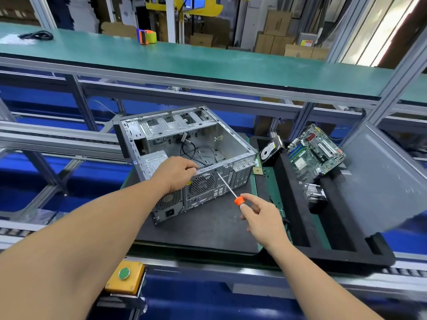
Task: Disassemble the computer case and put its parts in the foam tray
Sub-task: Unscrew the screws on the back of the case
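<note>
Step in hand: judged from the pose, a screw on the rear panel of the case is being undone; the screw itself is too small to make out.

Case: lies on its side on a dark mat, open face up, rear panel turned toward the person, mostly stripped, with black cables loose on its floor.

Right hand: fingers curled round the orange handle of the screwdriver, thumb and forefinger pinching near the collar.

Screwdriver axis: the shaft runs up and to the left from the right fingers, its tip meeting the rear panel near the top edge, just right of the round fan grille. The handle end sits low and toward the person, so the tool leans at a slant, not square to the panel.

Left hand: fingers hooked over the top rim of the rear panel, gripping the case and bracing it, just left of the tip.

Nearer hand: the left is on the case; the right reaches it only through the shaft.

Key relation: tip and bracing fingers lie close along the same rim; a slip of the slanted tip would likely run toward the left fingers.

Tray: to the right of the right hand, already holding the board, drive and heatsink.
</note>
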